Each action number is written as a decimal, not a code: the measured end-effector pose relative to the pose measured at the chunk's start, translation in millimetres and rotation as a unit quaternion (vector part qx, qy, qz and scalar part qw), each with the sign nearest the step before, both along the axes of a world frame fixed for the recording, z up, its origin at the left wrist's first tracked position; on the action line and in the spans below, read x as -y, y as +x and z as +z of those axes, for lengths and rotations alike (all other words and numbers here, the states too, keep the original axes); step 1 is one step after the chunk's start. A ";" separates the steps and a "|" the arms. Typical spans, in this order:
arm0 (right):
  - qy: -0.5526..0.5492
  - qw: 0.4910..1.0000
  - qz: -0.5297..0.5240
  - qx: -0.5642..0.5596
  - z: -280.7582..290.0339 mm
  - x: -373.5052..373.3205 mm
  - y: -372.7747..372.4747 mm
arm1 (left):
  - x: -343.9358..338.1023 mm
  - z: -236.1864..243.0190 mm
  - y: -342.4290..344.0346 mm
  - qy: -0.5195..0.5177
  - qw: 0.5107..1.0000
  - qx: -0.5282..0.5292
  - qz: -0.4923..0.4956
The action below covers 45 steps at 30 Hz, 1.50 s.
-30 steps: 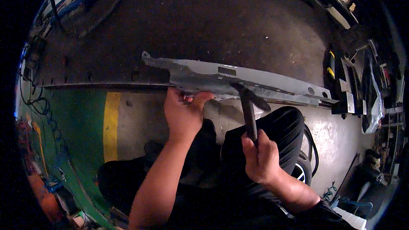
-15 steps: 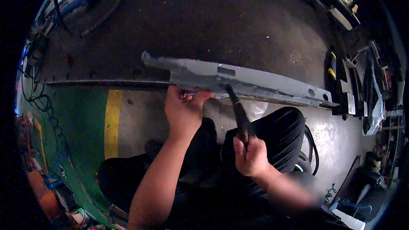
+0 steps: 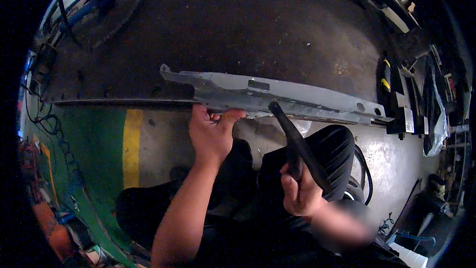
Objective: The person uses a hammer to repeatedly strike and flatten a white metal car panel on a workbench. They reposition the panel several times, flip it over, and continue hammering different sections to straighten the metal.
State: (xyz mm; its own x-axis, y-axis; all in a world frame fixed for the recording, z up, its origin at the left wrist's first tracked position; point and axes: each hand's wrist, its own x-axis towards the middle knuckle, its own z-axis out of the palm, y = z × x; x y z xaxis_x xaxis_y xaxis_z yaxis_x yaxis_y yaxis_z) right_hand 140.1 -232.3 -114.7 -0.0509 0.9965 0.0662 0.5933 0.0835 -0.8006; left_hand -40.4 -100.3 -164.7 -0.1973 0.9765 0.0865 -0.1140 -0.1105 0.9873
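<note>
A long grey metal panel point(image 3: 223, 98), with a rectangular slot and round holes, lies across in front of me. My left hand point(image 3: 210, 131) grips its near edge, left of the middle, thumb along the rim. My right hand point(image 3: 300, 193) is closed round the short visible handle of a dark hammer with a long, narrow head point(image 3: 297, 141). The head's far tip reaches the panel's near side, right of my left hand. Whether it touches the metal I cannot tell.
A dark straight edge point(image 3: 124, 102) runs left from the panel. Beneath lies a floor with a green area point(image 3: 94, 139) and a yellow stripe point(image 3: 131, 144). Black blocks point(image 3: 396, 119) stand by the panel's right end. Part of a wheel point(image 3: 353, 191) shows beside my right knee.
My right hand has turned and drawn slightly back, so the hammer's long head shows more fully. The panel's left part has shifted slightly left; my left hand keeps its hold.
</note>
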 end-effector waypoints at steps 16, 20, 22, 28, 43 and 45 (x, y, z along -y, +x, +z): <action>-0.073 0.993 -0.087 0.009 -2.2 -10.4 -0.9 | 2.6 4.5 -4.3 0.016 0.995 -0.100 0.018; 0.112 0.993 -0.032 -0.013 -27.1 4.0 13.3 | 1.3 12.0 2.3 0.023 0.997 -0.074 0.027; -0.029 0.993 -0.119 -0.002 -34.9 -5.5 12.1 | 3.8 5.7 6.4 0.003 0.993 -0.115 0.014; 0.141 0.988 -0.043 -0.036 -29.3 0.8 13.0 | 1.8 5.0 2.1 0.037 0.999 -0.013 0.015; -0.015 0.993 -0.119 0.014 -30.3 -15.9 12.5 | 0.6 3.9 0.9 0.022 0.998 -0.060 0.017; -0.031 0.993 -0.112 -0.033 -15.2 -11.9 10.2 | 1.4 11.1 2.1 0.025 0.999 -0.030 0.002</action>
